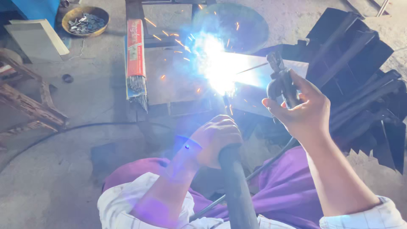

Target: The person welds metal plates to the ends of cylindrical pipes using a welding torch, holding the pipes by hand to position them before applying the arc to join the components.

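Steel plate (271,70) edge sparks (right hand (303,108) grips electrode holder (282,82)).

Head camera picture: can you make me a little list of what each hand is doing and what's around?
left hand: wrapped around a thick dark pipe
right hand: gripping a black welding electrode holder
welding arc: bright blue-white glare on a metal sheet, sparks flying
behind: red pack of welding rods; bowl of small metal pieces
right side: stacked black metal parts
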